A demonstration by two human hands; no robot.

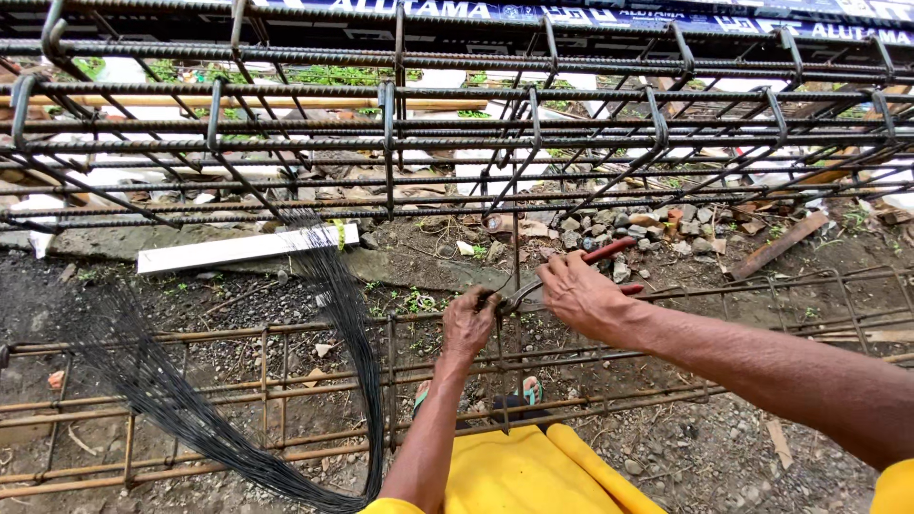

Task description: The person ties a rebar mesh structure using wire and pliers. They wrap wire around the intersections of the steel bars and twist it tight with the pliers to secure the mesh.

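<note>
Head view: left hand [468, 324] fisted on tie wire at low rebar cage [286, 400]. Right hand [583, 295] wrapped round red-handled pincers [562, 276], nose at tie point just beside left fist. Risks: over-twist likely snaps wire; pincer nose close to left fingers, slip could pinch them; loose wire bundle [190, 400] draped across cage near left forearm could snag. Pose: left forearm rising straight up from below, wrist bent over bar; right arm reaching in from lower right, wrist angled down. Upper cage [457, 124] above, well apart.
</note>
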